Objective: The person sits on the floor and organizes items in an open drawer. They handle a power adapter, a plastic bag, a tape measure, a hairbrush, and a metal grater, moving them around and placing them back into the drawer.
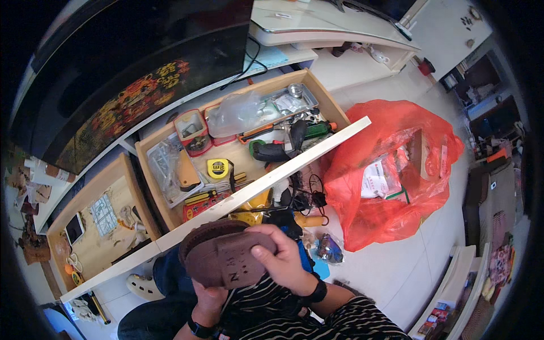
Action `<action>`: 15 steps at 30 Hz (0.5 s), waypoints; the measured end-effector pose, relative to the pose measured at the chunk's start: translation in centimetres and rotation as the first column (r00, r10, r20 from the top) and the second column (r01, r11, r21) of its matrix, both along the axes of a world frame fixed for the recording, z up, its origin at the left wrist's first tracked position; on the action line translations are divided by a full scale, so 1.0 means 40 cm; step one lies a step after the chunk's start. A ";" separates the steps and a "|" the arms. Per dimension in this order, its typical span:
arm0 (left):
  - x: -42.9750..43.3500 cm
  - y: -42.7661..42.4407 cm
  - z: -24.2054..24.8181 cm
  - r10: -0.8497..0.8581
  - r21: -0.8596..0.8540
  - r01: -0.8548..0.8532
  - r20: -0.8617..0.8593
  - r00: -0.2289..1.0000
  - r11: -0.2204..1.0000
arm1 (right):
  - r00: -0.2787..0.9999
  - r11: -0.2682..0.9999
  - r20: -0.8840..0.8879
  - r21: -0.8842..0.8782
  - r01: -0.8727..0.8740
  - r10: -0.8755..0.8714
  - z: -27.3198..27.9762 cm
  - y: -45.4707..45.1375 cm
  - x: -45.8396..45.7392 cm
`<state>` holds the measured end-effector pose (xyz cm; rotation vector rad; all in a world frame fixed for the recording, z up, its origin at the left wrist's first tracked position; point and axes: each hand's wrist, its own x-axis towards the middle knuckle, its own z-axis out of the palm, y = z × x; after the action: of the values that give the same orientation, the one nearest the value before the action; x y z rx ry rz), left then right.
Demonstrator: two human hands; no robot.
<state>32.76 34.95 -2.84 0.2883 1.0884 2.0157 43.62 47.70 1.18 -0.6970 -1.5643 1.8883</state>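
Both hands hold brown slide sandals [244, 265], which look like a pair stacked together; printed marks show on the near strap. My left hand [208, 295] grips the lower left edge, its fingers mostly hidden beneath. My right hand [280, 255] grips the right end, thumb on top and fingers around the far edge. The sandals are held above my lap, just in front of an open wooden drawer [170, 206]. Inside that drawer are a yellow tape measure [218, 168], a putty knife with an orange blade cover or handle [187, 170], and a black-handled tool [272, 151].
A second open drawer [123, 187] at left holds a white phone-like device [75, 229]. A large red plastic bag [382, 225] with packages stands at right. Loose items, including a bagged blue-purple object [330, 248], lie on the floor. A television [140, 63] stands behind the drawers.
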 end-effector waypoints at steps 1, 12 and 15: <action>0.006 0.001 0.005 -0.022 0.028 0.024 -0.076 0.997 0.999 | 1.000 1.000 -0.004 0.010 0.021 -0.021 -0.005 -0.006 -0.004; 0.000 0.008 0.028 -0.019 -0.167 0.000 -0.115 0.993 0.986 | 0.989 0.893 0.027 0.435 0.119 -0.145 -0.029 0.017 -0.011; -0.007 0.006 0.032 -0.064 -0.194 0.037 -0.133 0.989 0.980 | 0.993 0.993 -0.017 0.017 -0.114 0.114 -0.015 0.024 -0.006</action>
<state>32.47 35.17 -1.57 0.3561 1.3383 1.8517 43.39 48.65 0.60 -0.5935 -1.6374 1.9563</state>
